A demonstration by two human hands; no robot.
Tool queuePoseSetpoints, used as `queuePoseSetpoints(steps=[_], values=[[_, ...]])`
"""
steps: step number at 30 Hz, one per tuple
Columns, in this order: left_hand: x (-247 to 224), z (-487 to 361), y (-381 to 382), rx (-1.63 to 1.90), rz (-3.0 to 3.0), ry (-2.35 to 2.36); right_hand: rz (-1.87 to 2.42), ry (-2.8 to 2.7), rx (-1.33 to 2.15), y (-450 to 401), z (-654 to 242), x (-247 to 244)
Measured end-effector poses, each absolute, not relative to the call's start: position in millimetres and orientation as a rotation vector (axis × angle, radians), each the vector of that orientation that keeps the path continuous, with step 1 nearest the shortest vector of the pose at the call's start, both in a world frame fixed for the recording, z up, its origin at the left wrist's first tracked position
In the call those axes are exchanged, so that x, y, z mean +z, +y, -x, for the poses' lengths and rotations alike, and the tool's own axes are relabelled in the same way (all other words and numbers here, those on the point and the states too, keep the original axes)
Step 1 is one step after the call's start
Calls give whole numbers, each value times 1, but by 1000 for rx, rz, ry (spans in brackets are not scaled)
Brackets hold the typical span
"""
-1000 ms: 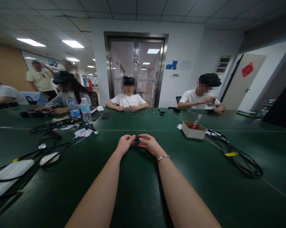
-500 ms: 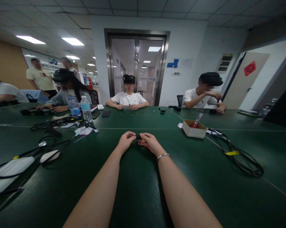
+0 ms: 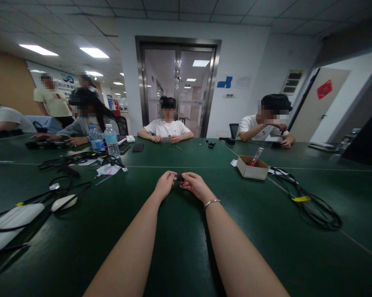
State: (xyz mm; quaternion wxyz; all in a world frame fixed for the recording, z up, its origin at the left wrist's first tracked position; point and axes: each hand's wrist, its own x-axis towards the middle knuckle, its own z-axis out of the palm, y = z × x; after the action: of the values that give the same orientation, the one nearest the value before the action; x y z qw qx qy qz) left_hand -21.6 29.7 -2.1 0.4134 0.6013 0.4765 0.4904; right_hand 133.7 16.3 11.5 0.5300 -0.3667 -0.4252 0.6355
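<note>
A: Grip?
B: Left hand (image 3: 165, 185) and right hand (image 3: 197, 185) pinch the small dark piece (image 3: 180, 178) (left end bright).
A: Location?
B: Between them, over the table (image 3: 181, 239), short of its far edge.

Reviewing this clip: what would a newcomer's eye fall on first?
At centre, the bare left hand and bare right hand hold a small black object between them. Beyond stand metal-framed glass doors; to the right, a pale open cardboard box sits on the dark green table.

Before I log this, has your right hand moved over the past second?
No, not noticeably: against the open box, the right hand sits in about the same spot, still pinching the small dark piece.
</note>
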Motion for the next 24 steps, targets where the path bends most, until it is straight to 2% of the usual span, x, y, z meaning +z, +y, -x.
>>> queuePoseSetpoints(steps=[24], values=[[2, 21, 26, 1252, -1462, 1207, 854, -1007, 1529, 16, -135, 12]])
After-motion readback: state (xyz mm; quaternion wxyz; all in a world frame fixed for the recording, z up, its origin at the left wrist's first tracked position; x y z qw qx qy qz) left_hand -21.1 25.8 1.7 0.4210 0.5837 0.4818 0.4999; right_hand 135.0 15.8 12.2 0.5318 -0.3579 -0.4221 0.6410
